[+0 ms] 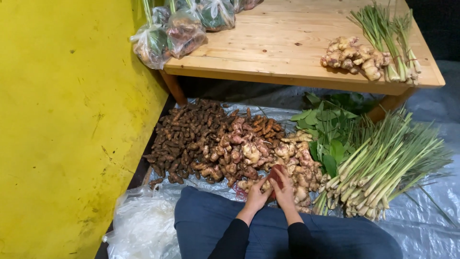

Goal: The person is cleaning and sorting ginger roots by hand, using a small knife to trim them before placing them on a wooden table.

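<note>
My left hand (256,195) and my right hand (285,191) meet in front of my lap, both closed on a small dark red root piece (276,175). They hover at the near edge of a pile of pinkish galangal and ginger roots (254,153) on the floor sheet. A heap of dark brown turmeric (184,139) lies left of that pile. My legs in blue trousers (211,218) fill the bottom of the head view.
Lemongrass stalks (383,165) and green leaves (328,129) lie at the right on a plastic sheet (431,211). A low wooden table (282,43) holds ginger (352,57), lemongrass (390,38) and filled plastic bags (184,31). A yellow wall (62,120) is at left, empty bags (141,225) below it.
</note>
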